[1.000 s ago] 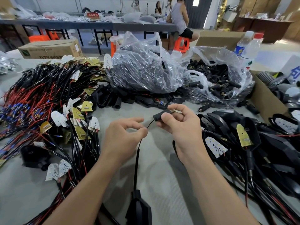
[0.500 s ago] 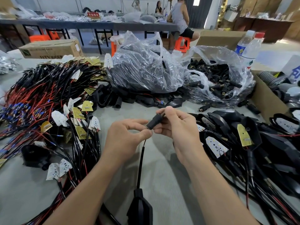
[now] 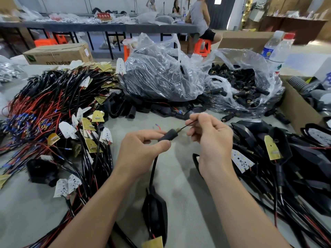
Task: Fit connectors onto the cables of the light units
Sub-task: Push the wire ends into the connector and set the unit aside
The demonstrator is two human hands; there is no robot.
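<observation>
Two hands over the bench (image 3: 186, 185): left hand (image 3: 141, 151), grip pinching one black connector (image 3: 168, 135) between thumb and forefinger, raised mid-bench; right hand (image 3: 213, 140), narrow fingertip grip on one thin wire (image 3: 187, 125) leaving the connector's brass end. One black cable (image 3: 153, 169) drops from the connector to one black light unit (image 3: 155, 215) at the near edge. Far side: two clear plastic bags (image 3: 161, 72) of black parts and two water bottles (image 3: 279, 49) far right.
</observation>
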